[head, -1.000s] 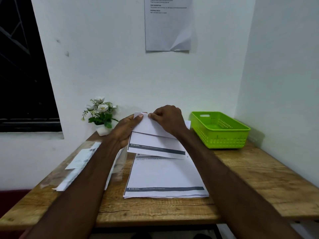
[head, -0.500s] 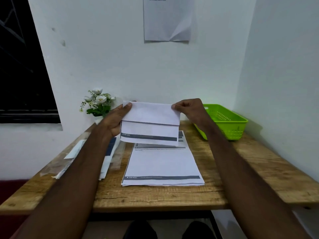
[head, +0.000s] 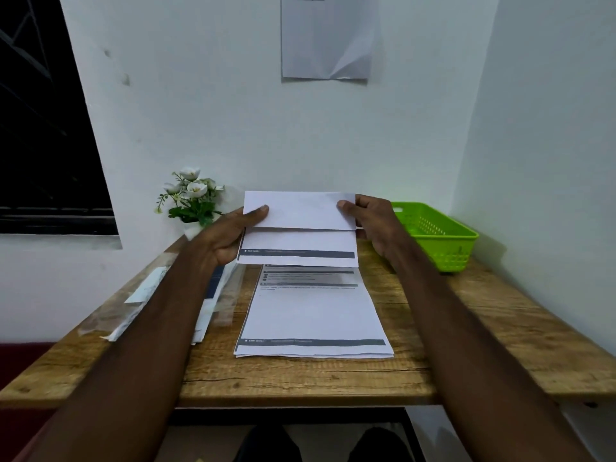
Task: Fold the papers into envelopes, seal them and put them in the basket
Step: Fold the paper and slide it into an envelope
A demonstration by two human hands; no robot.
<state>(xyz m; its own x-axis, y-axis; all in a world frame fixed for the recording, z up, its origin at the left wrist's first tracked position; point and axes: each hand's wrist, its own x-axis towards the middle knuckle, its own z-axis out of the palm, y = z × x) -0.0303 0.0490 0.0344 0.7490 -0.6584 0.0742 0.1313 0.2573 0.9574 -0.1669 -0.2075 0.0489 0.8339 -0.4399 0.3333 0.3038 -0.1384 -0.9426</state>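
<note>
White paper, folded across into a letter-sized piece (head: 299, 228), is held up above the far part of the wooden table (head: 493, 315) in the head view. It is pinched at its left edge by the left hand (head: 230, 235), thumb on the front face and fingers behind, and at its right edge by the right hand (head: 373, 225) in the same way. The upper flap is seen turned down over the front, and a dark printed band runs along the lower edge. The piece is kept clear of the tabletop, roughly upright and facing the camera.

Directly below and nearer, a stack of flat printed sheets (head: 313, 321) lies on the table, with a dark band along its near edge. To the left of the stack, partly hidden under the left forearm, more paper items (head: 146, 288) are spread; these may be envelopes in a clear wrapper, though the view there is too blocked to be sure.

A green plastic basket (head: 440, 238) is set at the far right of the table, against the wall, near the right hand but apart from it. A small pot of white flowers (head: 191, 198) stands at the far left. A printed notice (head: 328, 38) is fixed on the wall above.
</note>
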